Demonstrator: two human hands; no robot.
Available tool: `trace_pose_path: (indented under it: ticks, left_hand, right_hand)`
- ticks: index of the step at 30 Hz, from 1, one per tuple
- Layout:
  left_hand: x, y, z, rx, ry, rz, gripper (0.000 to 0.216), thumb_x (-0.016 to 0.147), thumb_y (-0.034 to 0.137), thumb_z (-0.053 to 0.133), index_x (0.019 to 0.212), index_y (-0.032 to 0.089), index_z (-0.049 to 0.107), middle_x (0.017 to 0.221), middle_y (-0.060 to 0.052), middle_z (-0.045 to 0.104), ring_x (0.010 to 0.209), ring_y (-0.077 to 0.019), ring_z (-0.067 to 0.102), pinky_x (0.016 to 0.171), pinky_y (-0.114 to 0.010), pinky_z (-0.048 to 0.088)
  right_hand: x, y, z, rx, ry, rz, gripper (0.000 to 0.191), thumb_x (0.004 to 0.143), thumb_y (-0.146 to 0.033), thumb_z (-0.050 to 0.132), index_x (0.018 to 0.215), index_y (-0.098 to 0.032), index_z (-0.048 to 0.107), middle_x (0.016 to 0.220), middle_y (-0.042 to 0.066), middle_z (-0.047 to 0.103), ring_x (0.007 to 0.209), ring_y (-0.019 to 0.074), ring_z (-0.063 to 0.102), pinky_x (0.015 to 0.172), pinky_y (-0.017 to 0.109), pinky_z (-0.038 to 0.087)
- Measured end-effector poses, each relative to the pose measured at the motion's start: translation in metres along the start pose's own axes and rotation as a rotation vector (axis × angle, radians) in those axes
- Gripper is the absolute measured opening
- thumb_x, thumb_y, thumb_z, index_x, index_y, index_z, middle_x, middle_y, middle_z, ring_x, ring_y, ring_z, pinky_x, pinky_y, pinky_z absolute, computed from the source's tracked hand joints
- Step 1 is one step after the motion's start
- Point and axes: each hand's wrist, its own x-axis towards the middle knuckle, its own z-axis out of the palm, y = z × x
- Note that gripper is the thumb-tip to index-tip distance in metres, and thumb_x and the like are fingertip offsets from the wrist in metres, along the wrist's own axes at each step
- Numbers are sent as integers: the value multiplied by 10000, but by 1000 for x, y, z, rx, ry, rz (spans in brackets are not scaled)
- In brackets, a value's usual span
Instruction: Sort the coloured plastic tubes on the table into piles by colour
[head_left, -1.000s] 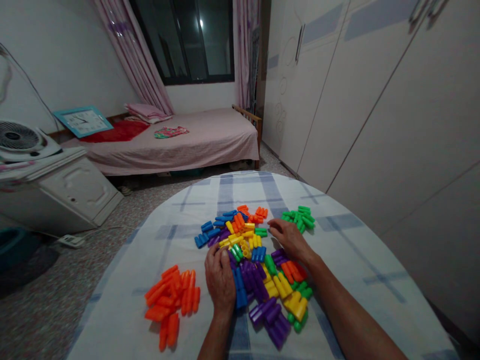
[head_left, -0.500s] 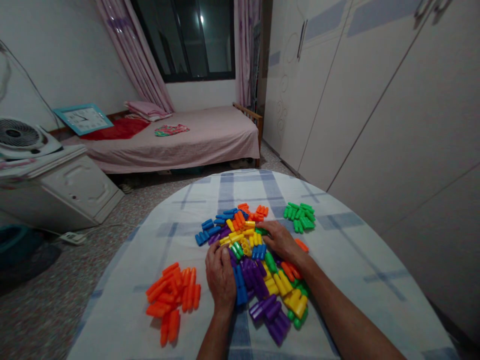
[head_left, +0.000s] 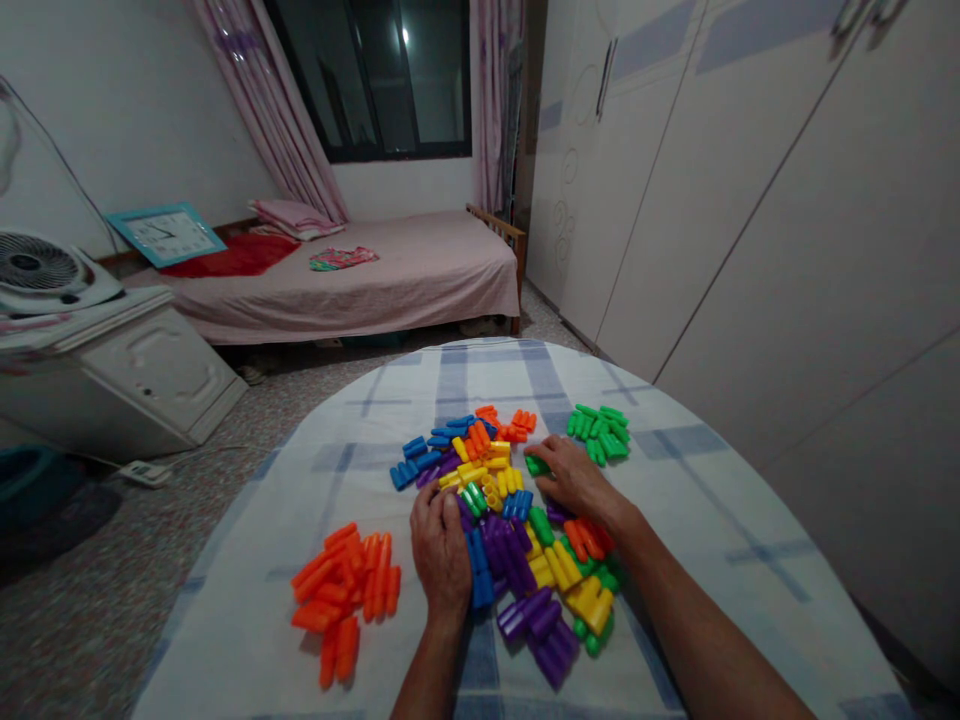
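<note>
A mixed pile of ribbed plastic toy blocks, several of them purple [head_left: 510,555], yellow [head_left: 559,565] and blue [head_left: 481,570], lies in the middle of the table. My right hand [head_left: 574,475] is at the pile's far right side, its thumb and fingers closed on a green toy block [head_left: 537,465]. Against the pile's left edge rests my left hand [head_left: 441,550], beside the blue blocks, its fingers lying loosely forward with nothing visible in them. A separate green group [head_left: 600,432] lies beyond my right hand. Orange blocks [head_left: 346,595] form another group to my left.
A checked cloth covers the round table [head_left: 697,530]. Behind it stand a bed [head_left: 390,290] with a blue-framed clock [head_left: 166,236] on it, and a wardrobe [head_left: 750,250] to the right. A fan [head_left: 45,268] sits on a white cabinet [head_left: 142,370] at left.
My right hand has moved slightly right, drawing the green block away from the yellow blocks toward the green group. My left hand has stayed in place.
</note>
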Motion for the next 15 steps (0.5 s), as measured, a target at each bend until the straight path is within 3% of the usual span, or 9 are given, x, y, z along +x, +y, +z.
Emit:
trace_pose_path:
  ticks: [4, 7, 11, 15]
  left_hand:
    - [0, 0, 0, 5, 6, 7, 371, 916, 407, 357, 1008, 181, 636, 1196, -100, 577, 1165, -228, 495, 1049, -417, 360]
    - [0, -1, 0, 13, 2, 16, 367, 920, 402, 357, 1006, 182, 637, 1198, -100, 575, 1163, -227, 497, 1048, -415, 361]
    - [0, -1, 0, 19, -5, 17, 371, 923, 400, 350, 1012, 178, 633, 1193, -101, 572, 1165, -229, 492, 1049, -421, 357]
    - [0, 1, -1, 23, -14, 17, 386, 926, 407, 336, 1016, 176, 632, 1192, -103, 570, 1164, -232, 488, 1050, -431, 351]
  right_hand:
    - [-1, -4, -2, 28, 34, 22, 242, 758, -172, 526, 981, -151, 618, 947, 90, 591, 892, 206, 518, 799, 301, 378]
    - [-2, -2, -11, 189, 47, 60, 215, 736, -154, 496, 940, -156, 564, 853, 42, 582, 779, 166, 514, 704, 265, 374]
    - [-8, -3, -35, 406, -73, -11, 262, 718, -153, 471, 972, -188, 526, 815, -7, 570, 740, 147, 509, 653, 241, 367]
    - [-15, -17, -50, 420, -218, -46, 130, 763, -225, 496, 880, -199, 548, 779, -13, 575, 702, 144, 509, 611, 233, 358]
